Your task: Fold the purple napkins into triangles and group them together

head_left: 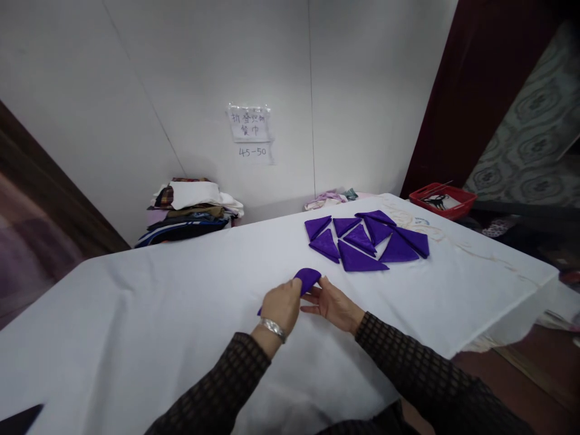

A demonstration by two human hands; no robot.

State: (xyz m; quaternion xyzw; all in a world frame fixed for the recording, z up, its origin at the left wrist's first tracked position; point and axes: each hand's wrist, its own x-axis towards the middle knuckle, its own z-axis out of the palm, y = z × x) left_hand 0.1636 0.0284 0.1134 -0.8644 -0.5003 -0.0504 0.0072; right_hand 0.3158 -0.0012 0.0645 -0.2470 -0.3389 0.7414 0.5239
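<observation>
Above the white tablecloth, a purple cloth napkin [308, 279] is held between my two hands, its upper part curved and a corner poking out at the lower left. My left hand [281, 307], with a silver bracelet at the wrist, is wrapped round the napkin and covers much of it. At the napkin's right edge, my right hand [334, 304] grips it by the fingertips, the lower fingers stretched out below. Beyond my right hand lie several purple napkins folded into triangles [360, 258], close together on the cloth.
The white tablecloth [149, 326] covers the table. Against the wall stand a pile of folded clothes [194, 211] and a smaller heap of cloth [327, 200]. A red basket [457, 208] is at the far right. A handwritten sign [249, 125] hangs on the wall. A dark object [22, 420] shows at lower left.
</observation>
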